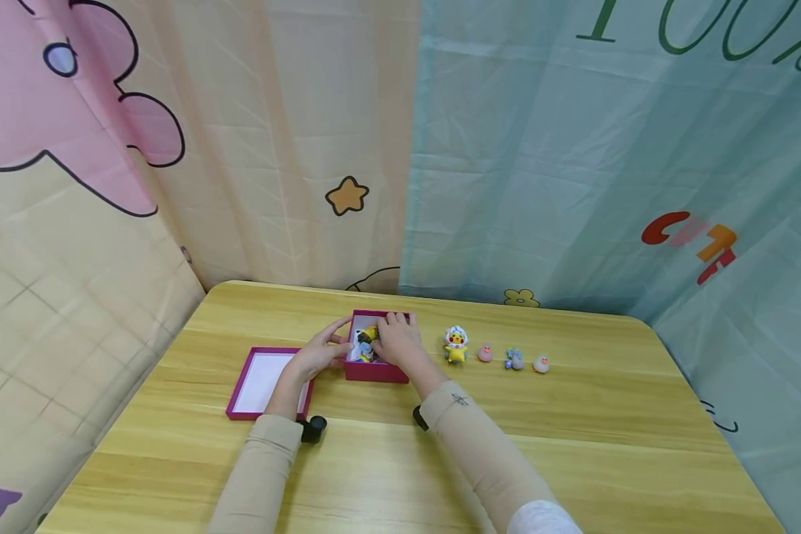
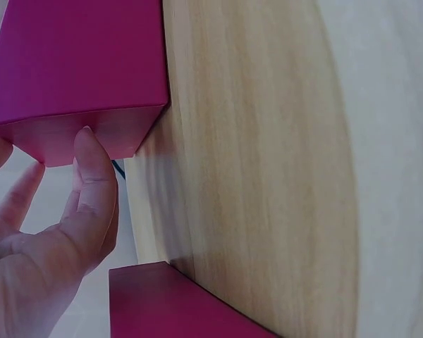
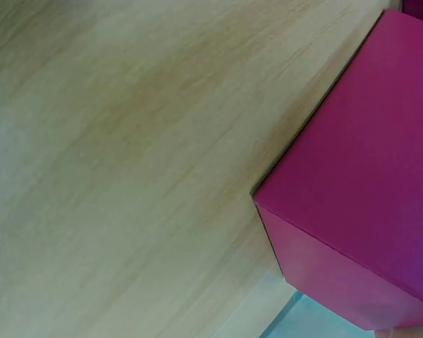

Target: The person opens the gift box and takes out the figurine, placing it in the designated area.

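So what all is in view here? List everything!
Table: one, light wood, below hands
Curtains: count unclear, printed beige and blue-green, behind table
Box: one, magenta, table's far half
Lid: one, magenta and white, left of box
Box toys: several, yellow and blue, inside
First toy: one, yellow-white, right of box
Second toy: one, pink, next right
Third toy: one, grey-blue, next right
Fourth toy: one, white, row's end
Cameras: two, black, at wrists
Sleeves: two, mostly beige, on forearms
Left hand: one, touching box's left
Right hand: one, over box's right
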The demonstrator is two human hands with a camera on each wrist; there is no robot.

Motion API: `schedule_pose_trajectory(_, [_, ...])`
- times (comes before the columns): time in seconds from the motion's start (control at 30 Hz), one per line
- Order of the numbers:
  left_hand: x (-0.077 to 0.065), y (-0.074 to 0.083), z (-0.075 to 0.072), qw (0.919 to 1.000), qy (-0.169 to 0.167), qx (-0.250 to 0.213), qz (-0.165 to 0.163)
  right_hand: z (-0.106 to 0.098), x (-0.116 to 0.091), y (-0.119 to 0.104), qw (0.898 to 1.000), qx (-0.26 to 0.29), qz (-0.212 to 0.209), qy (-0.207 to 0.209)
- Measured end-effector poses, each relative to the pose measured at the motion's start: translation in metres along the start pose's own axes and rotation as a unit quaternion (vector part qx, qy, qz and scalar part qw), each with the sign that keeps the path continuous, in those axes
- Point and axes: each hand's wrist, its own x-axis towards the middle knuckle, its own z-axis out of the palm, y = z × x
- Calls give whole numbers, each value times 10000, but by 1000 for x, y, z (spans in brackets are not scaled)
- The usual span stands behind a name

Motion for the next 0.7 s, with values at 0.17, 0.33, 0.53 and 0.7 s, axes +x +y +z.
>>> schedule_pose_trajectory(0.17, [1,0,0,10000,16,-8,2,-1,1,0,10000,-13,30,-80])
schedule_pose_trajectory(0.33, [1,-1,-1,10000,13,-34,-2,-1,2,0,9999,-110,-7,-78])
schedule_pose_trajectory(0.53, [0,0,0,10000,34,-6,-17,0,5,-3,9997,-180,15,-136])
schedule_pose_trajectory(0.7, [-1,1,0,10000,54,-9,-65,0,6,-5,9996,-185,92,-194])
